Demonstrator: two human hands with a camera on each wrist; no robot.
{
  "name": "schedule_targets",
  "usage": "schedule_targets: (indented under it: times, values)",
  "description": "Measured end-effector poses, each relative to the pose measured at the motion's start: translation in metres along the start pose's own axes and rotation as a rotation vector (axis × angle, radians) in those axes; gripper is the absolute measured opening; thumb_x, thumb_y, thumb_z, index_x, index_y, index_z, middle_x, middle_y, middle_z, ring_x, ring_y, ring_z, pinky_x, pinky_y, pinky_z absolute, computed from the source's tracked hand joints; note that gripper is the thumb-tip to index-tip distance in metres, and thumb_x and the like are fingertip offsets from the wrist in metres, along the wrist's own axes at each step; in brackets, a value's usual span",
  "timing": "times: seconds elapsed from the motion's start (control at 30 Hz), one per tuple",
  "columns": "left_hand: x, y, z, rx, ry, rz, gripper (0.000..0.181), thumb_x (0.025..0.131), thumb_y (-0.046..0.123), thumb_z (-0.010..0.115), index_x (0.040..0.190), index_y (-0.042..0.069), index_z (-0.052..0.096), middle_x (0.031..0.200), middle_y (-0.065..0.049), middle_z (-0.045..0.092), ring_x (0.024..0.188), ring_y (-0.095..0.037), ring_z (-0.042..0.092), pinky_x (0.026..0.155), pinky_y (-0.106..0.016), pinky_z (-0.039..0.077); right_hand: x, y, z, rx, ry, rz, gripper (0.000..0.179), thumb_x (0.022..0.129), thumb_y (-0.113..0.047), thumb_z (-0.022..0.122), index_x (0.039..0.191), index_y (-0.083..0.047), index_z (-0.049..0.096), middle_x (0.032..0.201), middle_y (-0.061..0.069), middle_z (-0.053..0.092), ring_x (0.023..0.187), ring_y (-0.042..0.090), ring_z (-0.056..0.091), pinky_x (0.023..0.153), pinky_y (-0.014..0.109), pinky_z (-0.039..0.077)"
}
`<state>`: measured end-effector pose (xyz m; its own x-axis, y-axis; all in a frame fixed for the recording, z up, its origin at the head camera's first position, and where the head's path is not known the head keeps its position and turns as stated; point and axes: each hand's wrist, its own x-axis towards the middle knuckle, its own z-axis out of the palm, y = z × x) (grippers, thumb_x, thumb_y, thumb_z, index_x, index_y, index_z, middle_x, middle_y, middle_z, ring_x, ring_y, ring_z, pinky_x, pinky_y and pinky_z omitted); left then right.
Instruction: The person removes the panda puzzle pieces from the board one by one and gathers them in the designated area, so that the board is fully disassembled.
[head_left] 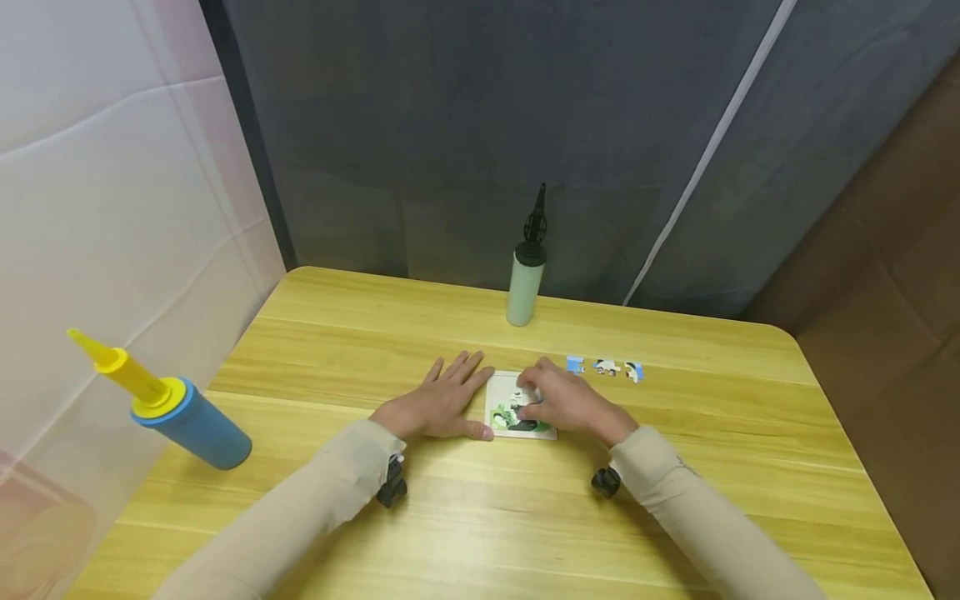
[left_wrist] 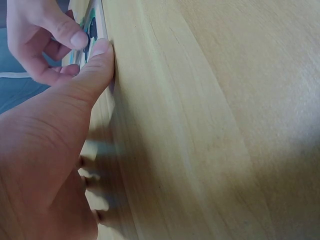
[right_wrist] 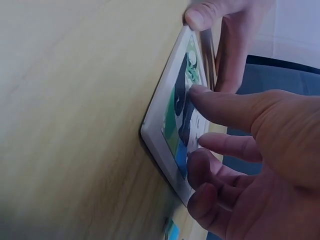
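Note:
A small white-framed jigsaw puzzle (head_left: 504,383) with a green, black and white picture lies between the hands, partly filled in. My left hand (head_left: 442,402) rests on the table with fingers spread, its thumb at the frame's near left corner. Over the picture my right hand (head_left: 566,398) bends down and pinches a puzzle piece (head_left: 517,398) between thumb and fingers, low against the board. In the right wrist view, the thumb (right_wrist: 220,105) and curled fingertips meet the picture surface. Part of the puzzle is hidden beneath this hand.
Loose puzzle pieces (head_left: 606,367) lie on the wooden table (head_left: 480,533) right of the puzzle. A pale green hand pump (head_left: 525,287) with a black nozzle stands at the back. A blue and yellow hand pump (head_left: 197,423) stands at the left. A dark curtain (head_left: 465,150) hangs behind.

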<state>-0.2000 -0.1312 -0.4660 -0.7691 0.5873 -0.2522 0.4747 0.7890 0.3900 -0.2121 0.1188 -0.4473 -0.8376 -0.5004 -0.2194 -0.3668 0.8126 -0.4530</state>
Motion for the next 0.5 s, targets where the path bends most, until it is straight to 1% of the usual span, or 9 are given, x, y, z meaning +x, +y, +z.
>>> schedule_targets:
  times: [0.17,0.3,0.4,0.5]
  values:
    - [0.000,0.000,0.000,0.005,0.000,0.003,0.106,0.096,0.066,0.067,0.172,0.012,0.017,0.181,-0.018,0.000,0.169,-0.041,0.000,0.134,-0.069,0.006,0.007,0.001,0.000,-0.023,-0.030,0.011,0.039,0.094,-0.030,0.084,0.125,-0.012,0.069,0.117,0.005,0.061,0.093,0.018,0.058,0.081,0.036,0.054]
    - [0.000,0.000,0.000,0.016,0.002,-0.003,0.106,0.096,0.068,0.066,0.172,0.012,0.017,0.182,-0.017,-0.001,0.169,-0.041,0.000,0.134,-0.068,0.005,0.016,-0.002,-0.005,-0.016,-0.076,0.008,0.035,0.093,-0.026,0.085,0.118,-0.010,0.068,0.112,0.006,0.061,0.092,0.019,0.057,0.084,0.037,0.054]
    - [0.000,0.000,0.000,0.013,0.004,-0.001,0.106,0.096,0.067,0.066,0.172,0.012,0.017,0.182,-0.017,0.000,0.169,-0.041,0.000,0.134,-0.068,0.006,0.021,-0.003,-0.008,0.008,-0.121,0.011,0.033,0.093,-0.022,0.085,0.115,-0.008,0.066,0.108,0.006,0.061,0.091,0.019,0.055,0.082,0.035,0.052]
    - [0.000,0.000,0.000,0.008,0.001,0.000,0.106,0.096,0.067,0.067,0.172,0.012,0.017,0.181,-0.018,0.000,0.169,-0.041,0.000,0.134,-0.069,0.006,0.022,-0.005,-0.010,0.020,-0.147,0.022,0.032,0.093,-0.021,0.085,0.112,-0.008,0.063,0.105,0.006,0.060,0.089,0.019,0.054,0.079,0.032,0.049]
